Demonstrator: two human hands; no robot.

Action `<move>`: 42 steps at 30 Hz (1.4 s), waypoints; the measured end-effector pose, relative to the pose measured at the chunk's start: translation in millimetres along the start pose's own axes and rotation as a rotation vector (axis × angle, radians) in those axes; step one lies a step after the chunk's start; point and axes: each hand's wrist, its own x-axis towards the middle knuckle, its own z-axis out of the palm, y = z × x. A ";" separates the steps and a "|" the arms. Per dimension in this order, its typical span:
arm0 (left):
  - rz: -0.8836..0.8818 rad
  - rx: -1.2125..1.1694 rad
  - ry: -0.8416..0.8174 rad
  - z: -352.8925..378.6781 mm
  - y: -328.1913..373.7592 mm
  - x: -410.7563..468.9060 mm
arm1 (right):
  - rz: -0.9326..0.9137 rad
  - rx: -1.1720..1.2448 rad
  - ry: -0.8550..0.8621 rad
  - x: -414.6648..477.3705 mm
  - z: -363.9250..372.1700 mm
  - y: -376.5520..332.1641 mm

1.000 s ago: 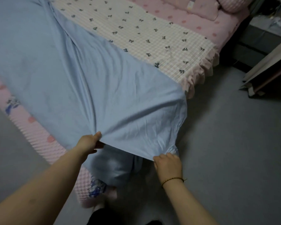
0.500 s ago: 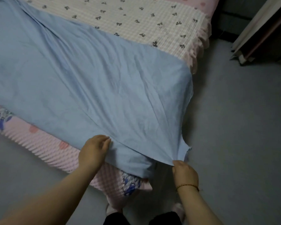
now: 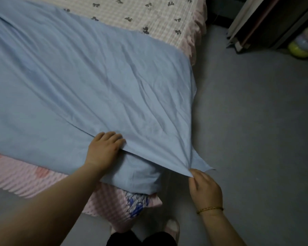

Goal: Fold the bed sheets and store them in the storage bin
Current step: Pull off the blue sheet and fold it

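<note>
Reaches the left hand [image 3: 104, 148] forward on an outstretched arm and presses it palm-down on the blue sheet [image 3: 89, 82], fingers lightly bent on the cloth, thumb hidden. Pinches the sheet's near corner with the right hand [image 3: 204, 187], fingertips closed on the cloth, just off the bed [image 3: 149, 13], above the floor [image 3: 256, 139]. Lies spread over the bed, long axis running left to right, pulled corner pointing right.
</note>
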 end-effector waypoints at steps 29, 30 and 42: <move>-0.191 -0.126 0.129 -9.0 -69.0 -89.6 | 0.030 0.140 -0.557 38.2 8.5 -136.2; -0.238 -0.128 0.160 -11.8 -76.5 -90.2 | -0.030 0.174 -0.614 44.0 7.3 -148.4; -0.168 0.012 0.104 -11.6 -143.1 -50.1 | -0.087 0.340 -1.154 126.8 30.3 -230.7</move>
